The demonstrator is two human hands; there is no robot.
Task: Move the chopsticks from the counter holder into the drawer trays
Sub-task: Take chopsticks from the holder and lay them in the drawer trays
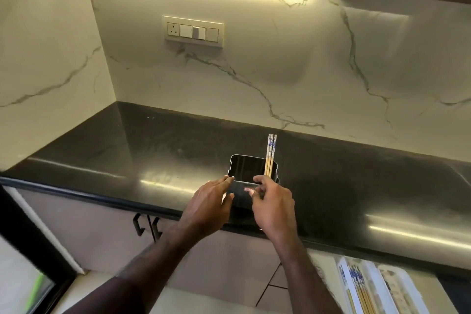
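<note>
Head view: I see left grip loose-fingered touching the holder on the desk, right grip curled, hold unclear, chopsticks upright in holder's right corner.

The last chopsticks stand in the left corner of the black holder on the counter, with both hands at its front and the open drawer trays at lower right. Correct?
Not quite. In the head view the chopsticks stand in the right corner of the black holder, not the left. The rest holds: the left hand and right hand are at its front, and the drawer trays lie open at lower right.
</note>
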